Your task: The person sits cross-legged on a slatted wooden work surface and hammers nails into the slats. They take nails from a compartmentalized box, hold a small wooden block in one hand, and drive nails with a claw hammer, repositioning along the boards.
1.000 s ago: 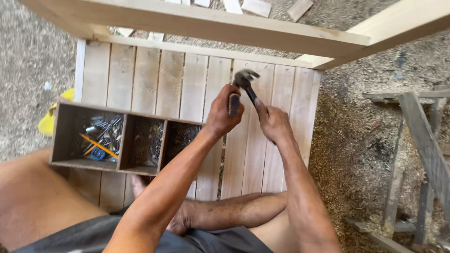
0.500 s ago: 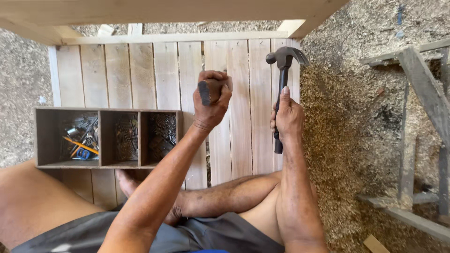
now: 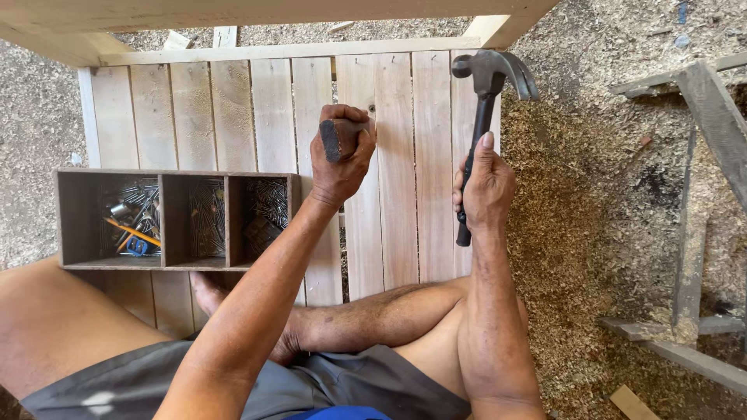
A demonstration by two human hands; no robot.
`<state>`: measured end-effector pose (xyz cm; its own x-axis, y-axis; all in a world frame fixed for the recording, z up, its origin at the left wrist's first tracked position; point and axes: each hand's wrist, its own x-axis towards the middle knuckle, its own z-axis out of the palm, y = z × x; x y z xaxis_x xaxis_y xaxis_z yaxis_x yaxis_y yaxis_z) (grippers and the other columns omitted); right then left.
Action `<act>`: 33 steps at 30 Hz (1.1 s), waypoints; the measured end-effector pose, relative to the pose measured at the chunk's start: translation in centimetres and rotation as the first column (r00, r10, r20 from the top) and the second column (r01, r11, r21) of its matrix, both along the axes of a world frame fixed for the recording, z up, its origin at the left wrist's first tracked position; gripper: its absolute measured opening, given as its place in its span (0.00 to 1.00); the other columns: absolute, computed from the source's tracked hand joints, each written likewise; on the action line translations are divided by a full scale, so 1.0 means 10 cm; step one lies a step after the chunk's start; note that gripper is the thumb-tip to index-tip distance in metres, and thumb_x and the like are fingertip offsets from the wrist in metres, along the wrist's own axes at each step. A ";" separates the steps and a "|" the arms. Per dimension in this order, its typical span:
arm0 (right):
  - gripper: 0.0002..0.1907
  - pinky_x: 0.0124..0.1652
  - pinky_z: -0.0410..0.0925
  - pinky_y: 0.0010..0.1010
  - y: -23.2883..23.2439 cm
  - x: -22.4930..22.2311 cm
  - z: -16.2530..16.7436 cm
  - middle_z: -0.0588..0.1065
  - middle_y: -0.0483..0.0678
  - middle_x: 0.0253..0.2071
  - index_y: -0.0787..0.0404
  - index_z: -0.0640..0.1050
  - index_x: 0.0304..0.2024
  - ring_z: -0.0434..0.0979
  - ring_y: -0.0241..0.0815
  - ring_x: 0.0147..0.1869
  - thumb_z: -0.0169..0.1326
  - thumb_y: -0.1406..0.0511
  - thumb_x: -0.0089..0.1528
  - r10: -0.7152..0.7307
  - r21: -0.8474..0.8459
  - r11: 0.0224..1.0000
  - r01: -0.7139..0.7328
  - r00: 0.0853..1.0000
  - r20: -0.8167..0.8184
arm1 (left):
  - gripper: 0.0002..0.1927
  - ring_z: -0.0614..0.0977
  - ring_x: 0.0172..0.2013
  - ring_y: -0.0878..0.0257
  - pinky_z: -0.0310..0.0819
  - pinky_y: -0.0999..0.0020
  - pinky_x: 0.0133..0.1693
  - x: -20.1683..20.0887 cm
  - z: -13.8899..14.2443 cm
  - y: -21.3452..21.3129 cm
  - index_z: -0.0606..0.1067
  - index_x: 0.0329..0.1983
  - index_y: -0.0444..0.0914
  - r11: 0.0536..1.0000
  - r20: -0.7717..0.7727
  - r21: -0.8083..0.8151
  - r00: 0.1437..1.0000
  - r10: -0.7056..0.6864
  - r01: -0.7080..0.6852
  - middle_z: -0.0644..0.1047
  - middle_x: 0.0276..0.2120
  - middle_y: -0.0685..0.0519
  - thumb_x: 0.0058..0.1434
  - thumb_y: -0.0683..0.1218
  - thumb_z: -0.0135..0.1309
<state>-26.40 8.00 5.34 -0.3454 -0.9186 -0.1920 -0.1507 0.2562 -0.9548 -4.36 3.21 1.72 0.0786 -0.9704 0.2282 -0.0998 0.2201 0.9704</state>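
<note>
My left hand [image 3: 341,159] is closed around a short tool with a dark round butt end [image 3: 335,138], held over a slat of the pale wooden slatted panel [image 3: 397,163]. My right hand [image 3: 484,187] grips the black handle of a claw hammer [image 3: 489,71]. The hammer stands upright, its head raised above the panel's right edge, a hand's width to the right of the left hand. A small nail head [image 3: 372,108] shows in the slat just beyond my left hand.
A wooden box with three compartments [image 3: 177,220] lies on the panel at left, holding nails and small tools. My bare legs are folded beneath me. Sawdust covers the ground at right, beside a grey wooden frame [image 3: 692,233]. A timber beam [image 3: 233,15] crosses overhead.
A second ago the hammer head was next to the tool in my left hand. My right hand has since swung it out to the right and raised it upright. My left hand has held its place.
</note>
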 end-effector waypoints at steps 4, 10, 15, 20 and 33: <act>0.30 0.13 0.67 0.24 0.00 0.01 0.04 0.69 0.40 0.17 0.55 0.71 0.27 0.70 0.30 0.16 0.41 0.41 0.69 -0.032 -0.059 0.998 0.033 0.999 0.024 | 0.12 0.84 0.46 0.61 0.81 0.67 0.51 -0.01 -0.03 0.01 0.68 0.49 0.38 1.000 0.031 -0.014 0.999 0.013 -0.012 0.80 0.43 0.49 0.64 0.35 0.54; 0.29 0.14 0.65 0.23 0.17 0.05 0.26 0.69 0.41 0.18 0.56 0.70 0.29 0.69 0.30 0.16 0.40 0.43 0.72 0.083 -0.178 0.981 -0.079 0.996 0.014 | 0.12 0.81 0.38 0.60 0.79 0.64 0.41 -0.13 -0.02 0.03 0.69 0.45 0.41 0.996 0.190 -0.086 0.982 -0.006 0.023 0.75 0.42 0.48 0.63 0.34 0.53; 0.30 0.22 0.67 0.26 0.36 0.10 0.43 0.71 0.42 0.20 0.58 0.70 0.30 0.72 0.31 0.20 0.40 0.44 0.76 0.240 -0.452 0.817 -0.356 0.925 -0.295 | 0.16 0.78 0.33 0.55 0.74 0.57 0.35 -0.22 0.03 -0.06 0.66 0.50 0.37 0.998 0.224 -0.056 0.974 -0.027 0.040 0.74 0.40 0.46 0.60 0.35 0.52; 0.31 0.14 0.60 0.31 0.38 0.15 0.49 0.67 0.43 0.13 0.57 0.74 0.24 0.67 0.34 0.15 0.39 0.43 0.69 0.320 -0.035 0.910 -0.412 0.756 -0.571 | 0.15 0.78 0.35 0.49 0.74 0.54 0.39 -0.21 0.04 -0.15 0.64 0.50 0.37 0.997 0.229 -0.049 0.972 -0.048 0.060 0.71 0.38 0.46 0.63 0.37 0.54; 0.27 0.18 0.66 0.27 0.85 0.24 0.45 0.72 0.41 0.15 0.57 0.77 0.30 0.73 0.31 0.18 0.43 0.46 0.72 0.267 -0.045 0.949 -0.312 0.873 -0.409 | 0.19 0.76 0.44 0.43 0.71 0.53 0.46 -0.18 -0.01 -0.10 0.66 0.48 0.38 0.996 0.265 -0.052 0.963 -0.051 0.067 0.72 0.41 0.44 0.58 0.37 0.60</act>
<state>-24.02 16.50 9.86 -0.0873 -0.9962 0.0073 -0.5702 0.0440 -0.8204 -6.15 2.26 1.61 -0.0485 -0.9555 0.2908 -0.3349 0.2899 0.8965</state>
